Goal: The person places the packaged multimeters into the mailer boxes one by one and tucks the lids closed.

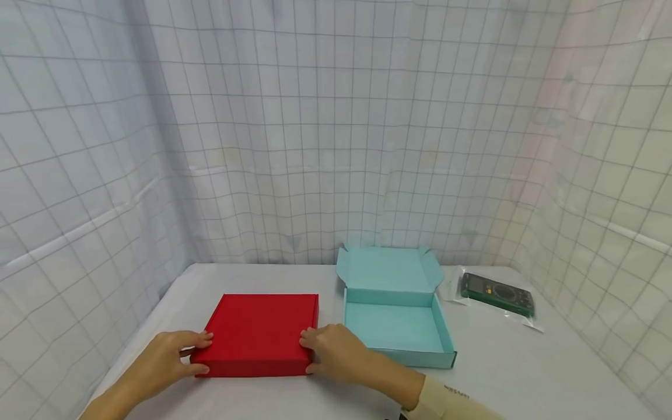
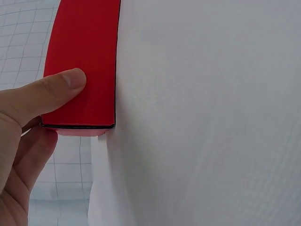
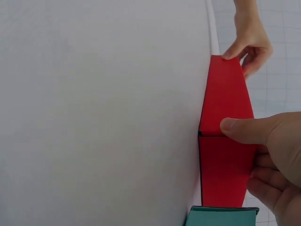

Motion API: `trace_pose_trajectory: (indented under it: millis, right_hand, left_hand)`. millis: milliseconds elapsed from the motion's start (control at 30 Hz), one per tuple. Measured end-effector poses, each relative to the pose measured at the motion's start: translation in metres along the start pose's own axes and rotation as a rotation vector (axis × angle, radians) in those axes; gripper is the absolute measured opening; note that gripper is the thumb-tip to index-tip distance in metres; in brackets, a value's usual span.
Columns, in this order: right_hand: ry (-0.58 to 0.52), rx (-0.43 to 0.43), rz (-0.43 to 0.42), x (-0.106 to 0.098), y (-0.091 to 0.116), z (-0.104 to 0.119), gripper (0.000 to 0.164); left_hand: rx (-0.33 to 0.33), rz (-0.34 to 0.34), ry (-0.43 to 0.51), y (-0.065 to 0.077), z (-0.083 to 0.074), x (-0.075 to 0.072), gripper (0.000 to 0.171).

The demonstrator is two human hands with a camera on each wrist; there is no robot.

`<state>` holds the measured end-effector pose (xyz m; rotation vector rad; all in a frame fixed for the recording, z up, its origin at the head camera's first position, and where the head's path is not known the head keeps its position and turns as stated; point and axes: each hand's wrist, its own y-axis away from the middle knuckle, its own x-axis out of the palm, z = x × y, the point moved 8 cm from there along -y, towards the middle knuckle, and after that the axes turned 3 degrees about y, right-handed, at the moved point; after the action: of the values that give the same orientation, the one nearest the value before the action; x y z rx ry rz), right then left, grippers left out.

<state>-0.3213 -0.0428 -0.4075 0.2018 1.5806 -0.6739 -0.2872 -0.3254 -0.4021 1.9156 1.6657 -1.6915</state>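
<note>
A closed, flat red cardboard box (image 1: 262,326) lies on the white table, left of centre in the head view. My left hand (image 1: 160,359) grips its front left corner, thumb (image 2: 70,84) against the front wall and fingers over the top and side. At the front right corner, my right hand (image 1: 341,353) holds the box with its thumb (image 3: 242,129) on the front wall near the edge and its fingers bent over the top and right side. Both fingertip sets are partly hidden behind the box in the wrist views.
An open light-blue cardboard box (image 1: 412,357) stands just right of the red one, its lid (image 1: 388,268) tipped back. Farther right lies a green and black multimeter (image 1: 497,294) in clear plastic. Gridded curtains (image 1: 325,134) enclose the white table (image 1: 525,367) at the back and sides.
</note>
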Motion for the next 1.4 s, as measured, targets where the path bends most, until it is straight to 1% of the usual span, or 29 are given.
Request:
trace_pose_trajectory:
  millis: [100,167,233,300,433,533,633,800,933,1067,1167,1233,1400]
  right_hand:
    - [-0.078,-0.012,0.050,-0.002,-0.002,-0.006,0.054]
    - [-0.135,-0.022,0.086,-0.003,-0.004,-0.011,0.053]
    - [-0.178,-0.031,0.121,-0.005,-0.006,-0.015,0.052]
    - [-0.204,-0.040,0.152,-0.009,-0.007,-0.018,0.054]
    - [-0.224,-0.058,0.178,-0.018,-0.009,-0.021,0.059]
    - [-0.225,-0.067,0.175,-0.027,-0.009,-0.025,0.061]
    - [-0.229,-0.066,0.172,-0.038,-0.010,-0.030,0.062]
    - [-0.246,-0.056,0.158,-0.056,-0.007,-0.041,0.063]
    - [-0.252,-0.053,0.144,-0.067,-0.003,-0.049,0.061]
    - [-0.253,-0.045,0.115,-0.077,-0.001,-0.058,0.060]
    - [-0.260,-0.039,0.100,-0.084,0.002,-0.065,0.060]
    - [-0.264,-0.029,0.096,-0.089,0.004,-0.069,0.060]
    - [-0.285,0.009,0.098,-0.097,0.013,-0.082,0.060]
  left_hand:
    - [-0.001,0.017,0.032,0.000,-0.001,-0.002,0.048]
    - [-0.033,0.048,0.062,-0.002,0.002,-0.004,0.049]
    - [-0.063,0.076,0.065,-0.006,0.003,-0.006,0.048]
    - [-0.087,0.101,0.067,-0.012,0.004,-0.007,0.049]
    - [-0.118,0.115,0.077,-0.023,0.002,-0.007,0.050]
    - [-0.147,0.105,0.106,-0.032,0.000,-0.008,0.052]
    - [-0.160,0.095,0.122,-0.042,-0.005,-0.010,0.053]
    - [-0.142,0.060,0.114,-0.057,-0.014,-0.015,0.048]
    - [-0.130,0.034,0.100,-0.069,-0.016,-0.015,0.047]
    - [-0.097,0.008,0.102,-0.079,-0.018,-0.013,0.045]
    - [-0.085,0.000,0.114,-0.084,-0.021,-0.011,0.043]
    - [-0.086,0.002,0.117,-0.088,-0.023,-0.010,0.042]
    - [-0.115,0.015,0.139,-0.099,-0.024,-0.002,0.041]
